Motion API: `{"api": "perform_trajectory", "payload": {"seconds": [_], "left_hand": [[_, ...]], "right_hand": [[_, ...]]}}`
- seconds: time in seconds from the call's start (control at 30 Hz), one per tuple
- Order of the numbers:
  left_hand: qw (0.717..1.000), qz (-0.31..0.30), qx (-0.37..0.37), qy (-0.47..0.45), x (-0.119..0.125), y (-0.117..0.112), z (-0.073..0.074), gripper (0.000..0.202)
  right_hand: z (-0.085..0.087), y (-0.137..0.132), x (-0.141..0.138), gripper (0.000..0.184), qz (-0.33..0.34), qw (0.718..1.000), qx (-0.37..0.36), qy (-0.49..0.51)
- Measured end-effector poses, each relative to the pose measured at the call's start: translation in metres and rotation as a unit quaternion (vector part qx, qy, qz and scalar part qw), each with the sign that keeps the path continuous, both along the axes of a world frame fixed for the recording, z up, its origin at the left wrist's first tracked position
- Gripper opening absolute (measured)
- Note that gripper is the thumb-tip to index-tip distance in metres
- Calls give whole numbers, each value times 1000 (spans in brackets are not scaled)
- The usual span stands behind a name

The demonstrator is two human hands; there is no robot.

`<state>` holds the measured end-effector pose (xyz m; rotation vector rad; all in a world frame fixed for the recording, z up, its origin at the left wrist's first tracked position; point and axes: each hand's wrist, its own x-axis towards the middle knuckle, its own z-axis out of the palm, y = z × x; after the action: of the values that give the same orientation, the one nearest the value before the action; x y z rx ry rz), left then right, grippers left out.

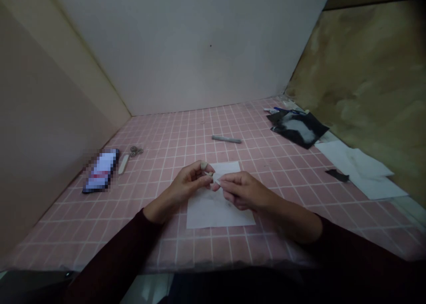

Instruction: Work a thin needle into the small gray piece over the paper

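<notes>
A smooth, flat white sheet (221, 217) lies on the worktop (166, 157), its pink cover ruled in pale squares; a slim grey rod (226, 139) rests beyond, before a plain wall (199, 51). Over the sheet, the left hand (190, 178), fingers curled, pinches a small pale object (210, 174); the right hand (244, 190), narrowly closed, grips a thin white piece (216, 179) just beside it. Whether they touch, I can't tell.

I see left hand (190, 179) and right hand (244, 191) pinching small pale pieces (216, 179) mid-frame, white sheet (213, 216) beneath, phone (104, 167) at frame left
</notes>
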<state>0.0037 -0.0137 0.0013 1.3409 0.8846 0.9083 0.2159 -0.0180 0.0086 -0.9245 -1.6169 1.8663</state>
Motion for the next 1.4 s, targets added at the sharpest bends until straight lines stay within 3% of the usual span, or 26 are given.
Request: {"api": "perform_trajectory", "payload": {"seconds": [0.03, 0.1, 0.17, 0.5, 0.63, 0.87, 0.97, 1.03, 1.1, 1.17, 1.23, 1.3, 1.33, 1.4], "left_hand": [[1000, 6, 0, 8, 0, 1, -1, 25], [1000, 19, -6, 16, -1, 2, -1, 22], [1000, 22, -16, 12, -1, 2, -1, 20], [998, -2, -58, -28, 0, 1, 1, 13], [996, -5, -82, -26, 0, 3, -1, 17], [995, -23, -94, -36, 0, 3, -2, 22], [996, -29, -82, -34, -1, 2, -1, 20], [996, -56, -63, -31, -1, 1, 2, 20], [996, -77, -33, -30, -1, 0, 5, 20], [997, -72, -4, -32, 0, -1, 7, 19], [997, -61, 7, -37, 0, -1, 7, 18], [997, -61, 4, -40, 1, -1, 5, 18], [997, -61, 4, -41, 0, -1, 4, 19], [998, -50, 2, -41, 0, -1, 0, 21]], "right_hand": [[-3, -3, -1, 20, -11, 993, 109, -42], [-7, -7, -2, 18, -26, 946, 301, -117], [-8, -8, -1, 19, -20, 906, 390, -164], [-13, -2, 1, 19, 18, 855, 445, -266], [-14, -3, 1, 18, 17, 848, 451, -279], [-14, -5, 0, 20, 18, 857, 438, -270], [-8, -5, 0, 19, 7, 897, 395, -200], [-1, -1, 1, 21, 7, 954, 269, -133], [6, 5, 2, 21, 29, 998, 44, -44], [10, 10, 4, 15, 46, 986, -147, 55], [12, 12, 4, 11, 45, 963, -240, 112], [9, 10, 2, 13, 33, 966, -236, 103], [7, 7, 1, 16, 27, 976, -199, 78], [1, 0, -2, 20, 13, 999, -47, 2]]}}
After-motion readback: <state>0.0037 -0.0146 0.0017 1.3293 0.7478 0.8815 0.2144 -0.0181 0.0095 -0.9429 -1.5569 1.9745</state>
